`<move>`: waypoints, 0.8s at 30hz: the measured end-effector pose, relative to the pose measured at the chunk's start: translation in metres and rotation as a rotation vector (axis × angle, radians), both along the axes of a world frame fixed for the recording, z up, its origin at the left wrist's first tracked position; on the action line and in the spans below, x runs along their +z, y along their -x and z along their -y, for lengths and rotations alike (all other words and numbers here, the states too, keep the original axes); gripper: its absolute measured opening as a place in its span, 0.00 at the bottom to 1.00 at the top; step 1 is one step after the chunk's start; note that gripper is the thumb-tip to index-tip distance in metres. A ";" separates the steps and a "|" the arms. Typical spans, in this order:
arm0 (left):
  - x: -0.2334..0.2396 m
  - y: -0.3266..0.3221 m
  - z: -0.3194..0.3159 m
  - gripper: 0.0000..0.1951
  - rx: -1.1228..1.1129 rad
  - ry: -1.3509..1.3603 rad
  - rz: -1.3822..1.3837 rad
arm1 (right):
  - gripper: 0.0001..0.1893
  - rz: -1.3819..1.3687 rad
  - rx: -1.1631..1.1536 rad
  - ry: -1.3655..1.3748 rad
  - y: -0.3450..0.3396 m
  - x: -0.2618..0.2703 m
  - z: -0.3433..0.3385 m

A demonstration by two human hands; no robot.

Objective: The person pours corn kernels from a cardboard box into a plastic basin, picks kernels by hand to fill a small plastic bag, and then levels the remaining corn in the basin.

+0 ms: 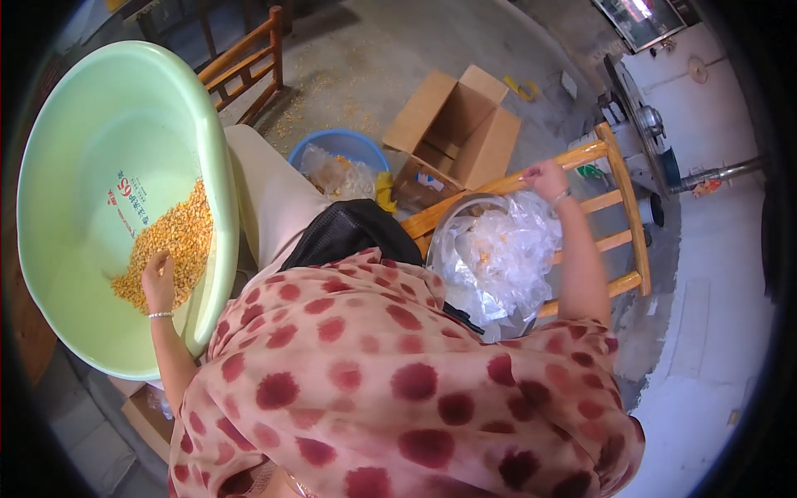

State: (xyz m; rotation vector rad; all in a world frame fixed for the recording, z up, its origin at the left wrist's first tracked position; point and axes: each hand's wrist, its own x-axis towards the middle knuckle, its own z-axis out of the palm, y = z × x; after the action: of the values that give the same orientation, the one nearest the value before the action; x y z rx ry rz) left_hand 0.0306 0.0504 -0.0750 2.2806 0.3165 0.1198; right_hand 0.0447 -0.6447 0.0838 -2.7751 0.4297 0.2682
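A large pale green plastic basin (pixel 81 187) stands tilted at my left, with a heap of yellow corn kernels (pixel 180 236) in its lower side. My left hand (pixel 159 280) is in the kernels, fingers curled; a kernel or so shows at the fingertips, though what it grips is unclear. My right hand (pixel 545 179) is over the edge of a wooden chair (pixel 585 154), above a metal bowl (pixel 443 233) filled with clear plastic bags (pixel 498 249). Its thumb and fingertips are close together; whether they hold something small cannot be made out.
A blue basin (pixel 339 136) with a plastic bag (pixel 342 174) and kernels sits on the floor ahead. Beside it are an open cardboard box (pixel 423 112) and a yellow item (pixel 385 192). Another wooden chair (pixel 276 50) stands beyond the green basin. Loose kernels lie scattered on the floor.
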 end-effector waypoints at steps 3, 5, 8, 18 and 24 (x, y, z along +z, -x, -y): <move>0.009 0.000 0.006 0.11 0.033 -0.035 0.023 | 0.06 0.272 0.001 0.374 0.005 -0.038 0.006; 0.003 0.001 -0.003 0.10 0.061 -0.023 0.046 | 0.05 0.374 -0.038 0.348 -0.004 -0.045 -0.003; 0.001 0.002 -0.005 0.10 0.076 -0.025 0.053 | 0.07 0.405 -0.086 0.396 -0.015 -0.040 -0.022; 0.005 0.003 0.003 0.09 0.114 0.011 0.118 | 0.09 0.148 -0.038 0.183 -0.082 -0.091 -0.019; 0.021 -0.004 0.018 0.08 0.104 -0.064 0.110 | 0.33 -0.544 -1.045 -0.868 -0.123 -0.231 -0.041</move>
State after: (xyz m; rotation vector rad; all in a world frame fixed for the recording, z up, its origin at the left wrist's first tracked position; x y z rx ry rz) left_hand 0.0350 0.0321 -0.0544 2.3105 0.3782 0.3122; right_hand 0.1680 -0.6041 -0.1468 -1.3580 1.3903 0.7087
